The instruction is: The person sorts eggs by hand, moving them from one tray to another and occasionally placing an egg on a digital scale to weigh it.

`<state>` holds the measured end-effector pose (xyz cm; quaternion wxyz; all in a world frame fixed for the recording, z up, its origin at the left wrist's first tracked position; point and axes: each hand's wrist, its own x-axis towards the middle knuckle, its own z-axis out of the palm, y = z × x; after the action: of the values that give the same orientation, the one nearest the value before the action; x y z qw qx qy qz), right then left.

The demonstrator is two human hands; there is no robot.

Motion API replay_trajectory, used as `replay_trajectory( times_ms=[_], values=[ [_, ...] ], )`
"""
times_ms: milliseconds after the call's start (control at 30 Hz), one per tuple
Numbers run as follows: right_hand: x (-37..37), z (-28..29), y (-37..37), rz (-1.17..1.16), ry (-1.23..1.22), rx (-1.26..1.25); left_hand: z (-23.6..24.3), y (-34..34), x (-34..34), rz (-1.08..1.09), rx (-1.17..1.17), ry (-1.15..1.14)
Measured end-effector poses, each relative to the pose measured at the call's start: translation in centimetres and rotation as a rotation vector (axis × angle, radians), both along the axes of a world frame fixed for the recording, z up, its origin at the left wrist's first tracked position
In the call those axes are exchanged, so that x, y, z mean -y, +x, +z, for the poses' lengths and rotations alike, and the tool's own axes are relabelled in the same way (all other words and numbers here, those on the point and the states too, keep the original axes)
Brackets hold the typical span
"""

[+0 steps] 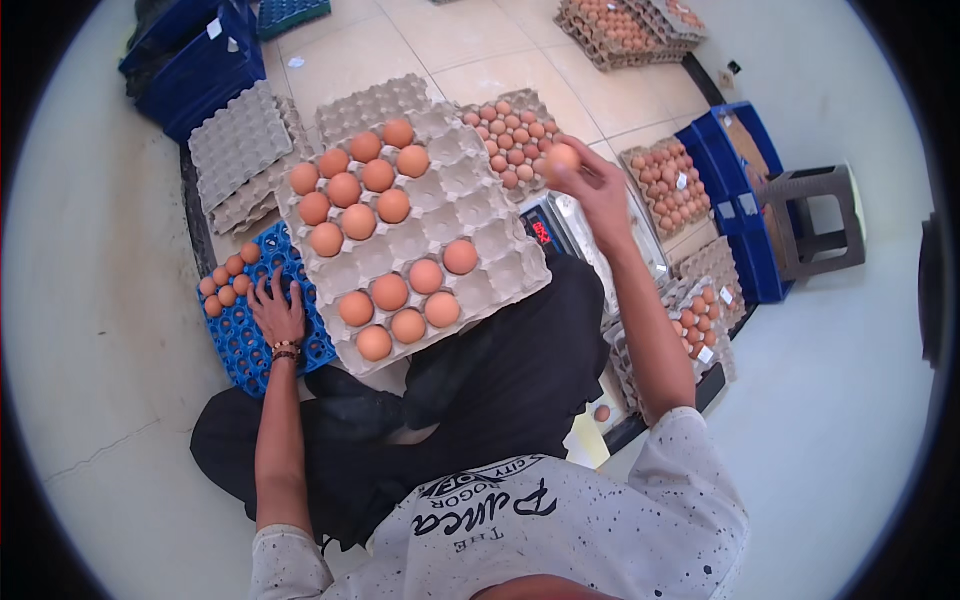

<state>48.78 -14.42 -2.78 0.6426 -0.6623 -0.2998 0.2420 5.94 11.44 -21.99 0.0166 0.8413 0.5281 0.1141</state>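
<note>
My right hand holds a brown egg in its fingertips, raised above a digital scale with a lit red display. My left hand rests over a blue plastic egg tray, fingers apart, beside a small group of brown eggs at its far left part. Whether a fingertip touches an egg there is hard to make out. Between my hands a grey pulp egg tray lies tilted by my legs, with brown eggs in two groups and bare cups around them.
Bare pulp trays are stacked at the left, near blue crates. Egg-filled trays stand ahead, at the right and far back. More blue crates and a grey stool stand right. A loose egg lies near my right thigh.
</note>
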Motion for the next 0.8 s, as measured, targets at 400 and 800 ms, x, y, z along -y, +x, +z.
replay_trajectory(
  times_ms=[400,800],
  values=[
    [-11.4,-2.3,-3.8,0.107,-0.165,0.685,0.8,0.1,1.0,0.013,0.032,-0.016],
    [-4.4,-1.3,5.5,-0.126,-0.017,0.495,-1.5,0.1,-0.4,-0.036,-0.019,0.021]
  ],
)
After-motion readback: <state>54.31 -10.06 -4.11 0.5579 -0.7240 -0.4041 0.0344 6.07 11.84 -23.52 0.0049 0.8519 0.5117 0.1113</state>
